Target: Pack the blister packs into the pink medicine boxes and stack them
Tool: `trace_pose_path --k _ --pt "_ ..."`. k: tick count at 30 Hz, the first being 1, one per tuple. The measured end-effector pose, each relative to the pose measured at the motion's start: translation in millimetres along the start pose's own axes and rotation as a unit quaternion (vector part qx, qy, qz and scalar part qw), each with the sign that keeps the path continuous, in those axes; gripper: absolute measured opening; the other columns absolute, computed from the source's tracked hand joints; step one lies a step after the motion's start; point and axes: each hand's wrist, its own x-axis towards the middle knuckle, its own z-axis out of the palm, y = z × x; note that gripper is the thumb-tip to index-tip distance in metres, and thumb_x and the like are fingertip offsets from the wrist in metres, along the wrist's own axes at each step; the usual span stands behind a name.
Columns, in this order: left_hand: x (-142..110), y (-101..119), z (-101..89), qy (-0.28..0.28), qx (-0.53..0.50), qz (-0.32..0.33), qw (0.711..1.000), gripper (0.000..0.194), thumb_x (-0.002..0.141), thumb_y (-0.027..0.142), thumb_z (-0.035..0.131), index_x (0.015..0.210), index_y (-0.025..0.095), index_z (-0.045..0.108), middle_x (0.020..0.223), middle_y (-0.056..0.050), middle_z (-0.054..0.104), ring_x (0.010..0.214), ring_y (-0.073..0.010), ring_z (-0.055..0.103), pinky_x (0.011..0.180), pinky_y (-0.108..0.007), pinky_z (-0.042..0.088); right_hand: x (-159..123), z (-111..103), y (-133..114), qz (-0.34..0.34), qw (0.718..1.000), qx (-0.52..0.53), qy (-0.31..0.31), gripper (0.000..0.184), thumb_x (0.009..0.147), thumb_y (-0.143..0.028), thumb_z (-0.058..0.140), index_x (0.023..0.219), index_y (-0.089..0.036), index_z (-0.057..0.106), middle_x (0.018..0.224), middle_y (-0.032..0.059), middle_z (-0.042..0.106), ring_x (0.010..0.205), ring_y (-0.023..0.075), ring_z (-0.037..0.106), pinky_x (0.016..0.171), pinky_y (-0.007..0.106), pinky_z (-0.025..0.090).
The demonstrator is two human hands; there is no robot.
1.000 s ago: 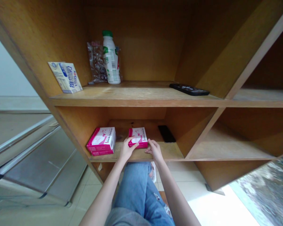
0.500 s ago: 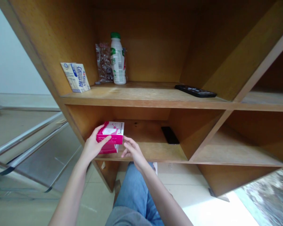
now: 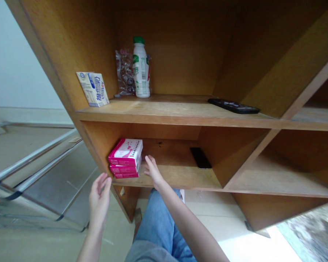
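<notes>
A stack of pink and white boxes (image 3: 125, 160) sits at the left end of the lower shelf. The top box lies slightly askew over those beneath. My left hand (image 3: 100, 194) is off the stack, in front of the shelf's left edge, empty with its fingers apart and a little bent. Just right of the boxes is my right hand (image 3: 153, 171), also empty, fingers stretched toward the back of the shelf. A small gap shows between it and the stack.
A dark phone (image 3: 200, 158) lies on the lower shelf to the right. Above stand a Vitasoy carton (image 3: 93, 89), a white bottle (image 3: 141, 71) with a green cap and a clear plastic bag (image 3: 125, 72). Another black phone (image 3: 233, 106) lies there. A metal-framed rack (image 3: 43, 182) is at the left.
My left hand has let go of the top pink box and drawn back down and left. That box now rests on the stack. My right hand stays beside it, its fingers straighter.
</notes>
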Motion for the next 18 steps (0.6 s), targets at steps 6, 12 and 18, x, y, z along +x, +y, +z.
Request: trace_pose_path --k 6,12,18 --pt "-6 -17 0.8 0.003 -0.086 -0.112 0.99 0.046 0.077 0.043 0.06 0.114 0.015 0.058 0.129 -0.014 0.054 0.122 -0.0283 0.05 0.105 -0.048 0.037 20 10 3 0.059 0.996 0.046 -0.047 0.087 0.07 -0.068 0.056 0.143 -0.031 0.025 0.148 0.007 0.033 0.13 0.0289 0.038 0.1 0.048 0.034" --pt "-16 -7 16.7 -0.01 -0.161 -0.157 0.974 0.038 0.081 0.031 0.058 0.117 0.019 0.058 0.14 -0.01 0.046 0.128 -0.0233 0.043 0.109 -0.042 0.032 22 18 7 0.055 0.994 0.073 -0.061 0.076 0.074 -0.065 0.056 0.139 -0.032 0.033 0.134 0.0055 0.051 0.121 0.0256 0.048 0.09 0.042 0.044" --pt "-12 -12 42.9 -0.029 -0.193 -0.155 0.968 0.042 0.088 0.035 0.05 0.129 0.026 0.05 0.148 -0.004 0.035 0.136 -0.0183 0.032 0.11 -0.039 0.03 20 29 4 -0.002 0.991 0.039 -0.127 0.054 0.079 -0.062 0.052 0.126 -0.036 0.048 0.125 -0.0025 0.058 0.113 0.0198 0.055 0.081 0.031 0.05"
